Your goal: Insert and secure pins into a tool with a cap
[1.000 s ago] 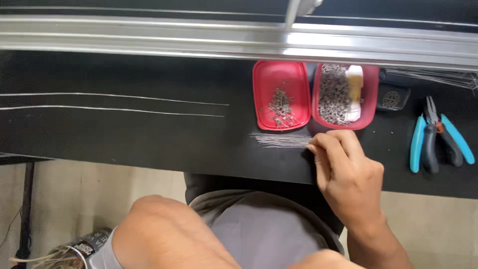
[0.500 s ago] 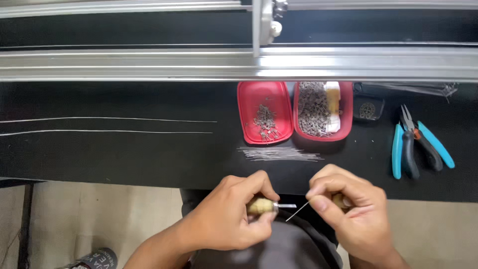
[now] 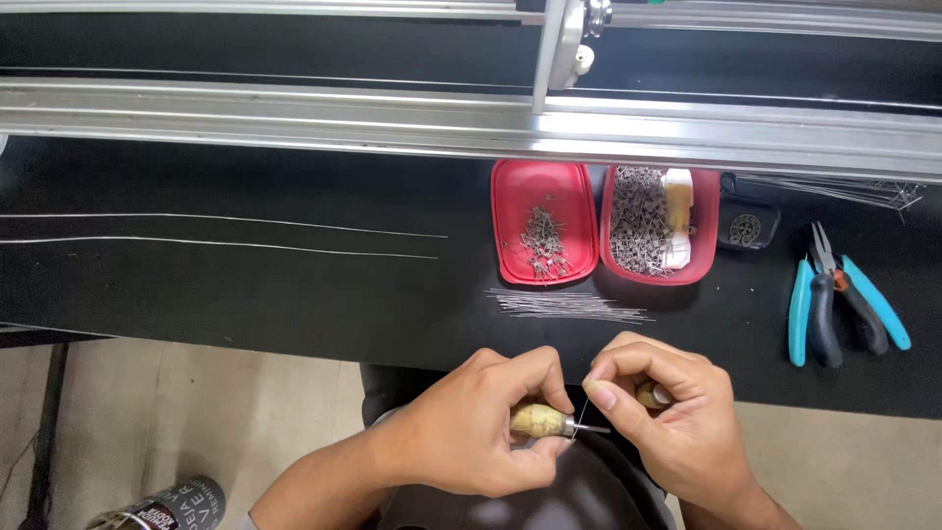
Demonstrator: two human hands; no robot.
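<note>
Left hand: we see our left hand [image 3: 471, 432] closed around a small tool with a pale wooden handle [image 3: 535, 420], its short metal tip pointing right.
Right hand: our right hand [image 3: 667, 422] pinches a thin wire pin [image 3: 583, 411] between thumb and forefinger, just at the tool's tip; the other fingers curl in over something small we cannot make out.
Where: both sit over our lap, just below the edge of the black tabletop [image 3: 294, 294].
Handling: we judge the pin very light, springy, easily bent and easily dropped; best pinched close to the working end.
Tool: stiff, light; the rounded handle suits a full grip.
Nearby: a bundle of pins [image 3: 569, 306], two red trays [image 3: 545, 236] of small metal parts, blue-handled pliers [image 3: 834, 304].
</note>
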